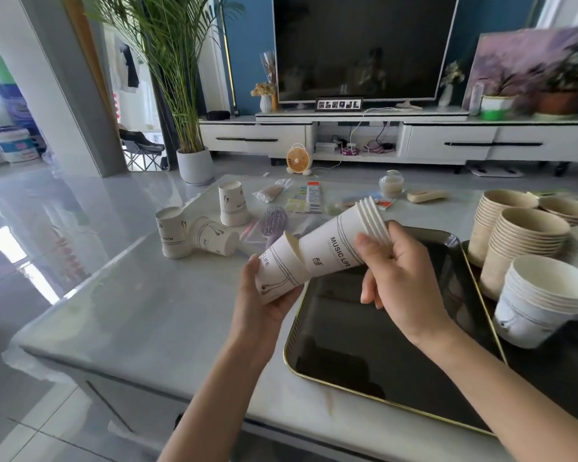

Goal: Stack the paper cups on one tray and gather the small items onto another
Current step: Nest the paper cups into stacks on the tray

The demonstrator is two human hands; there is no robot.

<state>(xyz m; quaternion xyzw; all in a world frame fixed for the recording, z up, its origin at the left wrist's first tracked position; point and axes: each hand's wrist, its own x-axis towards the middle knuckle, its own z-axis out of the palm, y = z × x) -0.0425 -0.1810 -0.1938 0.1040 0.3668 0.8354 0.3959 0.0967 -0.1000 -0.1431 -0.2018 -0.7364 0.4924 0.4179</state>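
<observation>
My right hand (394, 275) grips a nested stack of white paper cups (334, 241) printed "MUSIC LIFE", held sideways with the rims pointing up and right. My left hand (264, 301) holds a single white cup (279, 275), its mouth fitted over the bottom end of that stack. Both are held above the left edge of an empty black tray with a gold rim (364, 345). Three more white cups wait on the table at the left: one upside down (234, 203), another upside down (171, 232), one lying on its side (214, 235). Small items (309, 196) are scattered at the table's far side.
A second black tray (564, 368) at the right carries stacks of beige cups (521, 248) and a stack of white cups (541, 301). A purple hairbrush (274, 221), packets, a small jar (391, 183) and a beige case (426, 196) lie beyond. The table's front edge is close to me.
</observation>
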